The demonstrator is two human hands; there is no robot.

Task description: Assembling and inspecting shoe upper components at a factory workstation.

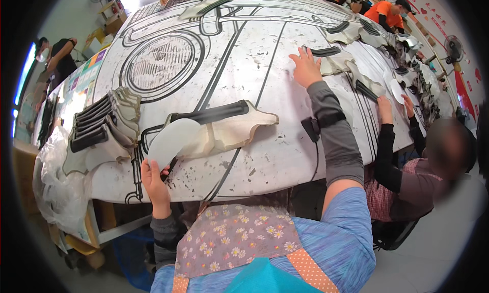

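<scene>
My left hand [154,178] grips the lower end of a curved white foam piece [170,139] at the table's near edge. That piece lies over a beige shoe-upper piece with a black band [224,125] flat on the table. My right hand [305,68] is stretched far across the table, fingers spread, touching another beige piece with a black band [331,58]. A small black device [310,128] is strapped to my right forearm over a grey sleeve.
A stack of similar beige pieces with black bands [99,130] sits at the left. The table [239,53] has a white cover printed with black lines. A plastic bag [56,181] hangs at its left end. A seated person's hand [385,109] works on pieces at my right; others stand farther off.
</scene>
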